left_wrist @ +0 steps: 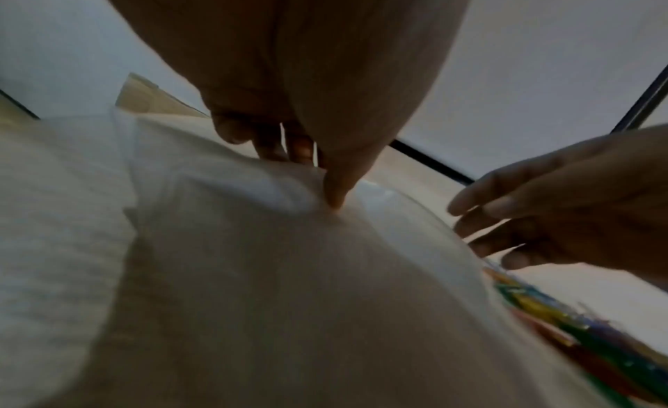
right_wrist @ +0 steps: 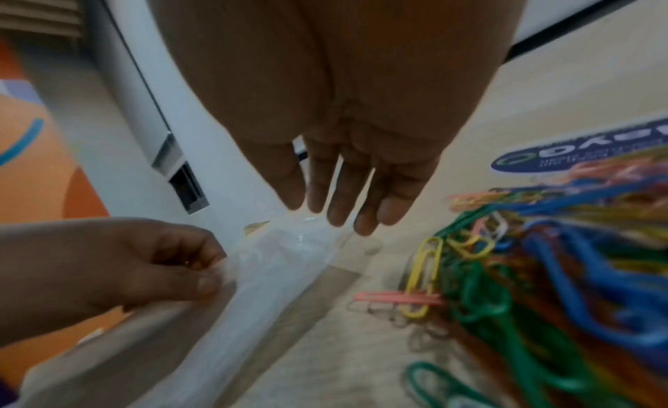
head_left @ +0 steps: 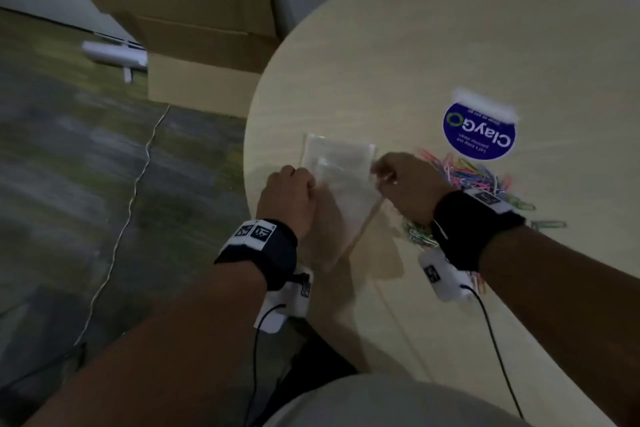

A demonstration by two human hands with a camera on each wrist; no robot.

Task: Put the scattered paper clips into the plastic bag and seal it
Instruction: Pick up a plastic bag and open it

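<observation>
Head view, plastic bag [head_left: 341, 184]: clear, lifted at its near end over the round desk [head_left: 433, 55], far end toward another flat bag on the wood
Head view, left hand [head_left: 289, 199]: grip pinched on the bag's left edge
Head view, right hand [head_left: 408, 184]: at the bag's right edge, contact hard to tell
Head view, paper clips [head_left: 478, 173]: coloured heap on the desk just right of the bag, under and beyond the right wrist, beside a blue round sticker [head_left: 479, 135]
Head view, floor: cardboard box [head_left: 204, 45], thin cable
Left wrist view: thumb pressed into the bag film, fingers curled behind; right-hand fingers straight and spread, near the edge
Right wrist view: fingers extended, grip apart, tips just above the bag mouth; left hand pinching the film; clips in a pile at right
</observation>
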